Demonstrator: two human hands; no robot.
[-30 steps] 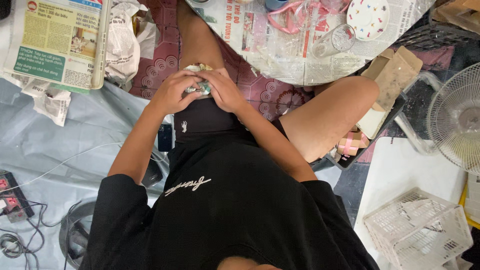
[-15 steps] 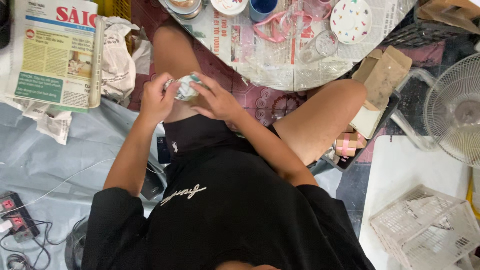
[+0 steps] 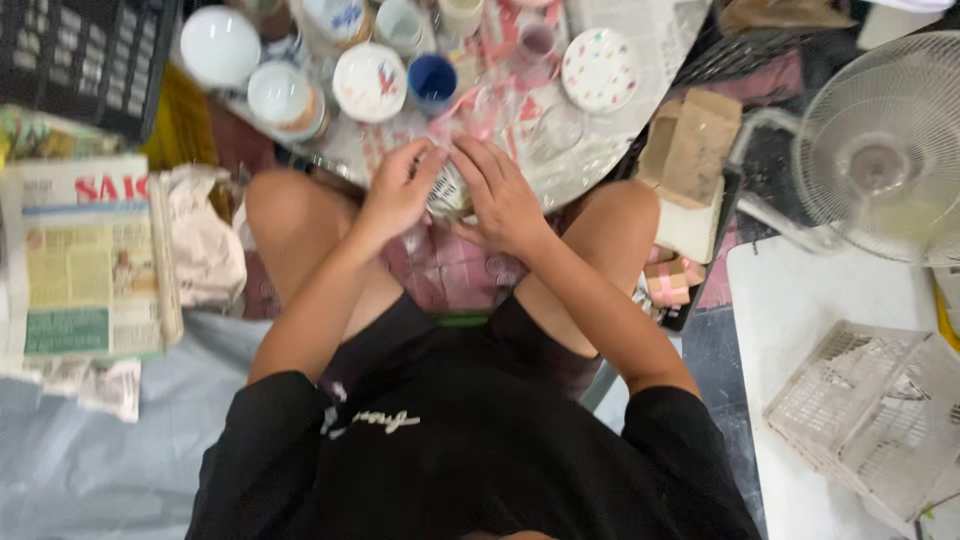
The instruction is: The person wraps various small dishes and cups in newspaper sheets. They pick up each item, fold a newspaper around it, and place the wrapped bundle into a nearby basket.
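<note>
Seated person, head view looking down over the knees. Both hands meet at a small glass jar point(image 3: 447, 190), held above the lap at the near edge of a paper-covered table point(image 3: 640, 120).

Left hand point(image 3: 395, 195): at 9 o'clock of the jar, fingers curled onto its side, holding it. Right hand point(image 3: 505, 195): at 3 o'clock of the jar, fingers spread over its top and side, also holding it. Most of the jar is hidden between the two hands; its contents cannot be told.

On the table, at 12 o'clock of the hands: a blue cup point(image 3: 432, 80). At 11 o'clock: a painted lid point(image 3: 369, 82). At 1 o'clock: a dotted plate point(image 3: 599, 69).

At 9 o'clock on the floor: a newspaper point(image 3: 85, 260) with crumpled paper point(image 3: 200, 240) beside it. At 3 o'clock: a cardboard box point(image 3: 695, 150), then a fan point(image 3: 885, 150). At 4 o'clock: a white basket point(image 3: 870, 415).
</note>
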